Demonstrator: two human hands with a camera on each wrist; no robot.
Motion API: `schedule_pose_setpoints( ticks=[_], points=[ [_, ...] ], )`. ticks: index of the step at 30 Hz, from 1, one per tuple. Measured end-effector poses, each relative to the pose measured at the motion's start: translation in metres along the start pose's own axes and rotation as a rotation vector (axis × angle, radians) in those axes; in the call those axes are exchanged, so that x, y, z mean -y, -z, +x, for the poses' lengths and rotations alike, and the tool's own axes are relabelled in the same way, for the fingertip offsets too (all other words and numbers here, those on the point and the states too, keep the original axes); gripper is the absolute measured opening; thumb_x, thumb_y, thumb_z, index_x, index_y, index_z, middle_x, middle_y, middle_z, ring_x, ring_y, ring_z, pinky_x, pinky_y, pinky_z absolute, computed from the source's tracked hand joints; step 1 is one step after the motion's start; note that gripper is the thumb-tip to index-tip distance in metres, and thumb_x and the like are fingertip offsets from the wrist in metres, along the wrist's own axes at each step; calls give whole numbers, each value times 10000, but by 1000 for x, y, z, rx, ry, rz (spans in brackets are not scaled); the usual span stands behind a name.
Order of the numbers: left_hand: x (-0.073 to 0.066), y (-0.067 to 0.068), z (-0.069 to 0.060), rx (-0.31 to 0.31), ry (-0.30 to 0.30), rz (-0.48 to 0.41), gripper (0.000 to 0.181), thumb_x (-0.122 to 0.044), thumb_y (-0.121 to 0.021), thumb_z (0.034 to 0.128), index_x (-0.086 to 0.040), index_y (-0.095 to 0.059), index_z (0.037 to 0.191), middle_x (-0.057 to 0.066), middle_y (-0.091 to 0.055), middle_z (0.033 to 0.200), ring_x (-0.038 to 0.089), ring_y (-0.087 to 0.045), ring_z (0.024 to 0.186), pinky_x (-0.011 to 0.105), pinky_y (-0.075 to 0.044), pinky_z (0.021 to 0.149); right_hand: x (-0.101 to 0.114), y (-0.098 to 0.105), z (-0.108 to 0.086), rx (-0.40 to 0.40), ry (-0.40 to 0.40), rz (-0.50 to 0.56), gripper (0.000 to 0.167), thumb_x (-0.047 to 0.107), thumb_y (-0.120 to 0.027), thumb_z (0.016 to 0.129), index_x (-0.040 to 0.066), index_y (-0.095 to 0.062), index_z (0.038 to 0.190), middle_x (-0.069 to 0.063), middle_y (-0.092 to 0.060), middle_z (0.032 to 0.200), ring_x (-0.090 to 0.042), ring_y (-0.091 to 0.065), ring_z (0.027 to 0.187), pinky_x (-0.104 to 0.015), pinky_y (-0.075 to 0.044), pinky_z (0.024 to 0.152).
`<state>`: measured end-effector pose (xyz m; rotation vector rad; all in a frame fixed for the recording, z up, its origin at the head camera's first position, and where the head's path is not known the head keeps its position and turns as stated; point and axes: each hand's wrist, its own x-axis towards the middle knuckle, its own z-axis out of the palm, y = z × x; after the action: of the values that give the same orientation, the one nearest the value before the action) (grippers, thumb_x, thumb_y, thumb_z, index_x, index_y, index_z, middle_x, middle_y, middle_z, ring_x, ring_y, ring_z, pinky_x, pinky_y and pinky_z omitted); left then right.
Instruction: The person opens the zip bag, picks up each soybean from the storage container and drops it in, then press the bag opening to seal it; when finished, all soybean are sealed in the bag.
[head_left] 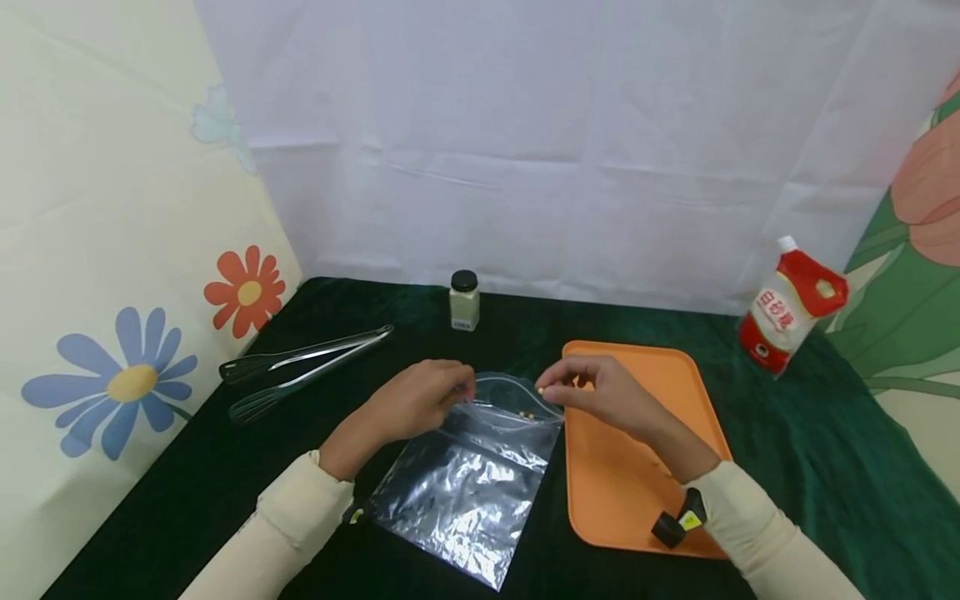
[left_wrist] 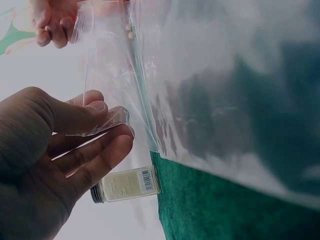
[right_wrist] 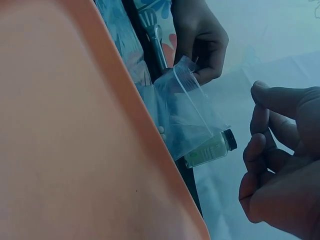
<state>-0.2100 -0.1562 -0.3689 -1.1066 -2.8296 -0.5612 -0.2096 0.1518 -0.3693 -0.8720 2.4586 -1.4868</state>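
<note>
A clear zip-top plastic bag [head_left: 480,475] lies in front of me with its mouth held apart. My left hand [head_left: 427,396] pinches the bag's top edge between thumb and fingers, plainest in the left wrist view. Several small yellowish pieces [head_left: 527,414] sit inside, just below the zip. To the right of the mouth, my right hand [head_left: 600,387] pinches one small yellowish piece [head_left: 542,390] between thumb and fingertip. That hand hovers over the left edge of an orange tray [head_left: 626,500]. In the right wrist view the pinched piece cannot be made out.
Metal tongs [head_left: 322,358] lie at the left. A dark-lidded jar [head_left: 464,302] of pale contents stands behind the bag. A red and white spouted pouch [head_left: 787,312] stands at the back right. Dark green cloth covers the table [head_left: 810,483]; a white curtain [head_left: 525,167] hangs behind.
</note>
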Motion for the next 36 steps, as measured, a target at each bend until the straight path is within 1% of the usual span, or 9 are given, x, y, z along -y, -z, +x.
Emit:
schedule_pose_setpoints(
  ticks=[4, 7, 11, 17, 24, 27, 30, 33, 36],
  points=[
    [-1, 0, 1, 5, 11, 3, 219, 24, -650, 919, -177, -663, 1003, -81, -630, 973, 66, -554, 774, 244, -498, 691, -1, -1, 1, 10, -6, 7, 169, 341, -686, 960, 246, -751, 1084, 3, -661, 971, -241, -538, 913, -422, -421, 770],
    [-1, 0, 1, 8, 18, 1, 215, 24, -647, 921, -174, -665, 1002, -84, -626, 967, 67, -554, 772, 245, -497, 694, -2, -1, 1, 18, -12, 3, 158, 349, -675, 967, 288, -746, 1095, 18, -667, 996, -233, -537, 920, -400, -434, 769],
    [-2, 0, 1, 8, 17, -2, 210, 29, -649, 916, -163, -667, 999, -80, -625, 961, 68, -550, 766, 250, -498, 690, -3, 0, 1, 17, -17, -2, 174, 356, -665, 972, 286, -745, 1110, 28, -671, 1016, -229, -534, 931, -386, -444, 765],
    [-2, 1, 1, 9, 3, -7, 200, 22, -655, 918, -155, -668, 1009, -67, -634, 972, 68, -555, 775, 253, -507, 695, -2, 4, 0, -2, -13, -19, 165, 370, -659, 974, 304, -741, 1101, 35, -670, 1027, -223, -531, 943, -443, -428, 800],
    [-2, 2, 1, 13, 2, -8, 204, 26, -650, 918, -154, -668, 1013, -59, -636, 976, 75, -552, 773, 253, -501, 688, 0, 17, -6, -9, 0, -40, 188, 342, -645, 987, 261, -734, 1132, 35, -661, 1050, -217, -519, 943, -450, -411, 807],
    [-2, 2, 1, 13, 6, -2, 209, 25, -654, 917, -160, -670, 1014, -65, -634, 973, 71, -554, 776, 252, -504, 694, 2, 24, -10, -28, -12, -72, 190, 360, -646, 984, 265, -734, 1123, 37, -657, 1035, -211, -523, 942, -449, -409, 819],
    [-1, 1, 2, 10, 7, 0, 219, 30, -657, 912, -166, -670, 1009, -71, -633, 968, 69, -555, 773, 254, -509, 695, 3, 31, -15, -51, -26, -127, 194, 385, -655, 974, 273, -732, 1112, 41, -647, 1008, -205, -525, 941, -449, -414, 826],
    [-1, 1, 2, 9, 13, 0, 225, 33, -658, 910, -173, -665, 1000, -71, -633, 963, 68, -554, 770, 255, -510, 697, 6, 37, -21, -71, -32, -203, 186, 404, -671, 959, 293, -730, 1096, 47, -629, 973, -204, -515, 931, -447, -426, 796],
    [-2, 1, 2, 11, 18, 3, 223, 32, -656, 911, -171, -667, 1003, -70, -632, 962, 68, -553, 767, 252, -509, 695, 8, 42, -27, -87, -35, -274, 155, 407, -683, 949, 325, -726, 1073, 56, -608, 942, -200, -502, 911, -426, -431, 739]
  ],
)
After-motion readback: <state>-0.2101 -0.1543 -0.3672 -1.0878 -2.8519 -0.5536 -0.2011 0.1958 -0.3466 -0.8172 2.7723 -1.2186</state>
